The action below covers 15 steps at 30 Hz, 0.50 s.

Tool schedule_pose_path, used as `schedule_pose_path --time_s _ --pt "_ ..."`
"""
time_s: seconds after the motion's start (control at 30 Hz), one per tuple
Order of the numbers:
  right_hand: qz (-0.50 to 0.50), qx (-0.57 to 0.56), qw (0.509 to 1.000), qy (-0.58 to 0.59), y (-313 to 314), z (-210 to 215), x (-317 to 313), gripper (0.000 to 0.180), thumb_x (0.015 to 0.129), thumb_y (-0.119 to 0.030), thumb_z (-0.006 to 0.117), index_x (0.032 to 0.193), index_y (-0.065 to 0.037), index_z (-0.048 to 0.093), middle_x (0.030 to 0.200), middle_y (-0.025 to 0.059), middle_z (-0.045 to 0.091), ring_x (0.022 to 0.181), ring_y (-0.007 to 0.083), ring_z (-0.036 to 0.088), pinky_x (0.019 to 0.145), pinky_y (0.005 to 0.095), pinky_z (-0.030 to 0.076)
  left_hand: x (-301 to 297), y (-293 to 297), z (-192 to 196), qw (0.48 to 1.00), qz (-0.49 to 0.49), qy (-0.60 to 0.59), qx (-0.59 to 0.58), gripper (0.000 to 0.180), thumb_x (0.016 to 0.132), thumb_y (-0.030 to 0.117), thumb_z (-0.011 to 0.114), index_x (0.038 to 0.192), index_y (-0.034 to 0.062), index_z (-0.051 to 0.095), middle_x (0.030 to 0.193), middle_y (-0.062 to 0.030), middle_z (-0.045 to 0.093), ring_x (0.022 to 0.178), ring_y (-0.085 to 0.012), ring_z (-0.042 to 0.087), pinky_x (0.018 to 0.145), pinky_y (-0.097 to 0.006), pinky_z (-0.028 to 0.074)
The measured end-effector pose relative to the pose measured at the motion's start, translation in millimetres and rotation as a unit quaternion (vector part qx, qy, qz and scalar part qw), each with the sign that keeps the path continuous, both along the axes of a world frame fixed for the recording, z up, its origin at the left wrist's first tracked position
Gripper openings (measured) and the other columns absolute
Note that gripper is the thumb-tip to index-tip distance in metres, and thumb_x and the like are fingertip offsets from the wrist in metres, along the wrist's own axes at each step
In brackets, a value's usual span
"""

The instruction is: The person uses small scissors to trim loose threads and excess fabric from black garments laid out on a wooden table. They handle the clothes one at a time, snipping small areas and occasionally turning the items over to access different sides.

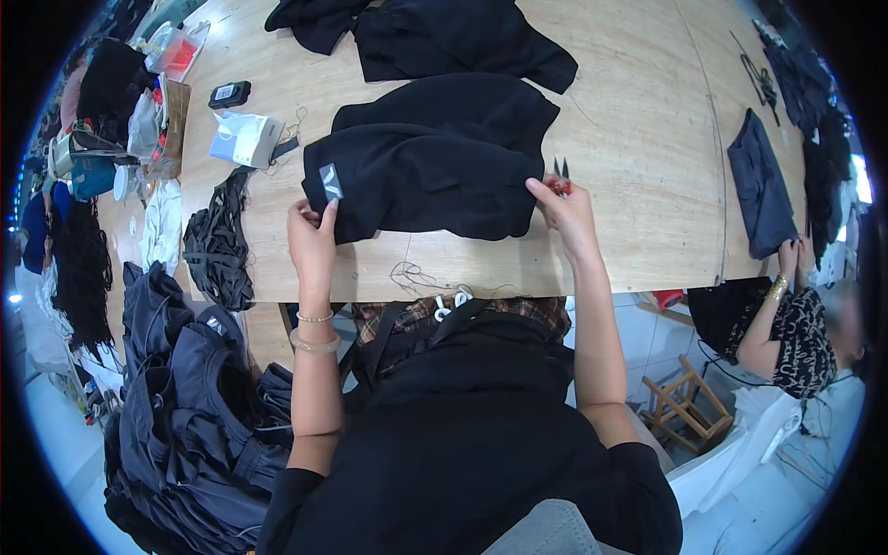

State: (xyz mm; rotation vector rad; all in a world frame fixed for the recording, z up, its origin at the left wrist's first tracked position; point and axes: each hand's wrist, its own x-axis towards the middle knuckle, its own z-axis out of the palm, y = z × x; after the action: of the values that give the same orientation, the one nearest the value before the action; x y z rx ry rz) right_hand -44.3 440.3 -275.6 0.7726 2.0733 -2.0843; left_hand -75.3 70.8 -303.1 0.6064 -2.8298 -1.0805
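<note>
**Black garment held at both ends on the tabletop**

The black garment [435, 157] is spread in a folded heap on the wooden tabletop [629, 120], directly between the two hands. Its left edge is pinched by the left hand [313, 236], the fingers of that grip pressed together on the cloth just below a small grey label [330, 180]. Its right edge is touched by the right hand [566, 211], whose grip is closed around a small pair of red-handled snips [561, 176]; the blades are pointed up and away from the wrist. Whether the cloth itself is also pinched by this hand cannot be told.

Beyond the grips, farther up the tabletop, more black cloth [453, 37] is laid. To the left of the left grip a bundle of dark straps [217, 245] and a small white box [248, 139] are seen, and loose threads [416, 276] lie near the table edge between the wrists. Below the left forearm a pile of dark grey garments [194, 407] is stacked. Well to the right of the right grip, a folded grey garment [760, 185] is handled by another person's hand [791, 254].
</note>
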Motion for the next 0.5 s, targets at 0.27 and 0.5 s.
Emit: schedule_pose_path --time_s 0.27,0.5 --pt "0.016 -0.172 0.985 0.028 5.4 21.6 -7.4 0.017 0.095 -0.022 0.073 0.088 -0.007 0.071 0.069 -0.0078 0.061 0.053 -0.0002 0.044 0.050 0.0202 0.029 -9.3 -15.0 21.4 0.962 0.042 0.219 0.155 0.021 0.105 0.017 0.057 0.091 0.0007 0.056 0.078 -0.0013 0.056 0.070 -0.0071 0.049 0.064 -0.026 0.042" --pt "0.053 -0.218 0.971 0.083 18.3 44.7 -10.8 0.017 0.095 -0.019 0.072 0.100 -0.002 0.072 0.090 0.0028 0.075 0.074 0.0068 0.068 0.065 0.0194 0.050 -12.2 -37.2 46.2 0.949 0.071 0.172 0.255 0.020 0.106 0.019 0.058 0.093 0.0028 0.056 0.073 0.0004 0.060 0.065 -0.0023 0.049 0.055 -0.021 0.037"
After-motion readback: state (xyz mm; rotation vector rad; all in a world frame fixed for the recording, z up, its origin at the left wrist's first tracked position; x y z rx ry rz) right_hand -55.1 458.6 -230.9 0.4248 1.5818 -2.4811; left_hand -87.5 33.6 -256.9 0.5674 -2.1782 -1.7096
